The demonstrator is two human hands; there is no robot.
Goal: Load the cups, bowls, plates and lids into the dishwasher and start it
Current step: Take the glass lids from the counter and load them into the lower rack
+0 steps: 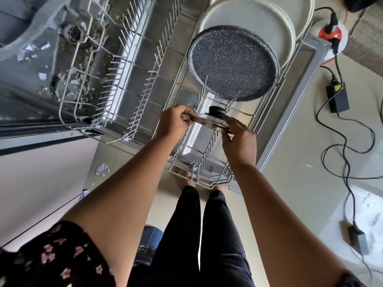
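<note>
I hold a glass lid (209,122) with a black knob over the lower dishwasher rack (182,160). My left hand (173,123) grips its left rim and my right hand (238,139) grips its right rim. The lid is tilted and seen nearly edge-on, just in front of a dark speckled plate (234,61) standing in the rack's tines. Behind that plate stand two large white plates (267,19). The rack is pulled out over the open dishwasher door (290,112).
Empty tine rows (132,65) fill the rack's left half. Debris and paper scraps lie on the dishwasher tub floor (68,79) at left. Black cables, power adapters (337,98) and a red-and-white cable reel (331,34) lie on the tiled floor to the right.
</note>
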